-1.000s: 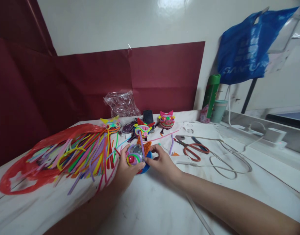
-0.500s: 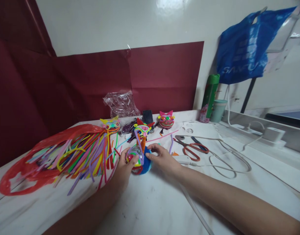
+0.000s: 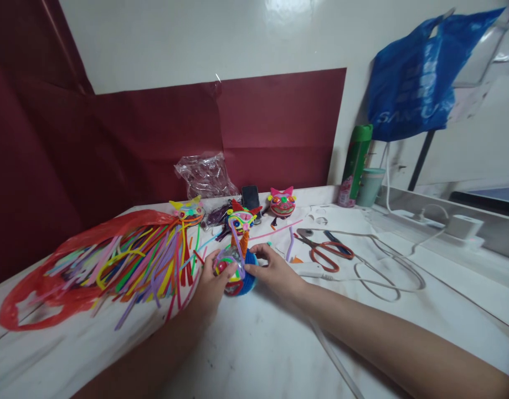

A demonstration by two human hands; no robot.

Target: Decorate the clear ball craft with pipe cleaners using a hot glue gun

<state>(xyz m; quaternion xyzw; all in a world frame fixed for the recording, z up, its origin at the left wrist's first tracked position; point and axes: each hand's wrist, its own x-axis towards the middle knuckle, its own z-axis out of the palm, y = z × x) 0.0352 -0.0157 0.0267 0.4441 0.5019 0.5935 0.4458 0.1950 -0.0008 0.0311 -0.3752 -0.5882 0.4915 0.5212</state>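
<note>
Between my two hands sits a round pipe-cleaner animal head [image 3: 246,281], blue on its right side, with orange ears and a coloured face turned to the left. My left hand [image 3: 212,277] is closed around its left side, thumb on the face. My right hand [image 3: 274,269] grips the blue side, its thumb pressing near a purple pipe cleaner [image 3: 236,249] that runs over the top. Just behind stand a similar head with red ears [image 3: 241,220], a pink one [image 3: 282,203] and a yellow-eared one [image 3: 188,210].
Many coloured pipe cleaners [image 3: 125,260] spill from a red plastic bag [image 3: 42,310] at left. Red-handled scissors [image 3: 327,255] and a looped cable [image 3: 397,277] lie right. Behind are a phone [image 3: 250,197], clear wrapping [image 3: 204,174], a green can [image 3: 357,160] and a cup [image 3: 370,187].
My right thumb has shifted slightly down and left along the purple pipe cleaner, which now looks more bent over the head. Both hands stay on the head.
</note>
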